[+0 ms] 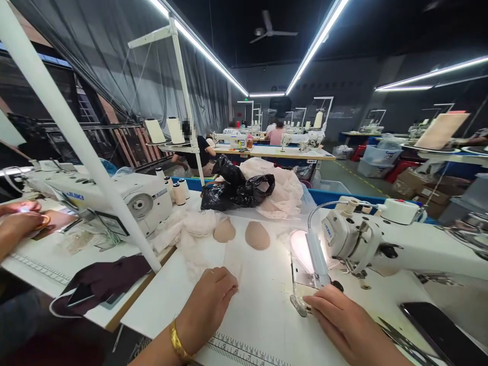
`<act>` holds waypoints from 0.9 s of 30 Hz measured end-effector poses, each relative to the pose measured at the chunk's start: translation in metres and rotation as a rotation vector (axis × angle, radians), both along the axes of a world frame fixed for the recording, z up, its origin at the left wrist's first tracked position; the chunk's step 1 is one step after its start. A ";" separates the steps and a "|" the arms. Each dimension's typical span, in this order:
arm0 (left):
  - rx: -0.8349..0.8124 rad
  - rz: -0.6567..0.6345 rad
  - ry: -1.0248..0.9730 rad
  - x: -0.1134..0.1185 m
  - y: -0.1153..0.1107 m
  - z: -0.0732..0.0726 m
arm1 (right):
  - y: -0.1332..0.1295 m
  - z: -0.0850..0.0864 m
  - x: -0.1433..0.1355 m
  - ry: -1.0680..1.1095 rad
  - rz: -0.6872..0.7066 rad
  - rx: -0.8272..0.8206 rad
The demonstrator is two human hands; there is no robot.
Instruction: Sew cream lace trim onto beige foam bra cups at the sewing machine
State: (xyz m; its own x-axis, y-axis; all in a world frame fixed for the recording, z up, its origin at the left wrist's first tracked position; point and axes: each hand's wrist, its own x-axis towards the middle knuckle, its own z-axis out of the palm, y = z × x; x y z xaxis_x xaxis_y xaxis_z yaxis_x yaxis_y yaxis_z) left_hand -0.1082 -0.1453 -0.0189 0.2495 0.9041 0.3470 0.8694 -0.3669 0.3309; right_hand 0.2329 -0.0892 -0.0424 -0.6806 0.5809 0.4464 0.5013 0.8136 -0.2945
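My left hand (211, 300), with a gold bangle (178, 341) at the wrist, is closed with its fingertips pinched. Pale sheer fabric (231, 256) runs from a heap down to those fingers. Just beyond lie two beige oval pads, one round-edged pad (257, 236) and another pad (224, 231) partly against the white fabric. My right hand (339, 312) is in front of the sewing machine (351, 239), its fingers together and the tips at a small shiny metal piece (299, 306). Whatever the fingertips grip there is hidden. A lamp lights a pale piece (302, 249) beside the needle area.
A phone (438, 330) and scissors (400, 338) lie right of my right hand. Black plastic bags (238, 188) and lace fabric (284, 185) are piled behind. At left, a co-worker's hands (23, 221) are at another sewing machine (102, 195), beside dark cloth (107, 279) and a white pole (87, 147).
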 end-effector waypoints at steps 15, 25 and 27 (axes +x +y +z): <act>-0.534 0.016 -0.847 0.011 0.002 0.010 | -0.036 0.027 -0.048 0.359 -0.079 -0.397; -0.630 0.078 -1.027 0.022 0.010 0.017 | -0.052 0.008 -0.076 0.334 -0.077 -0.291; -0.621 0.108 -1.072 0.023 0.011 0.017 | -0.051 0.005 -0.084 0.389 -0.105 -0.215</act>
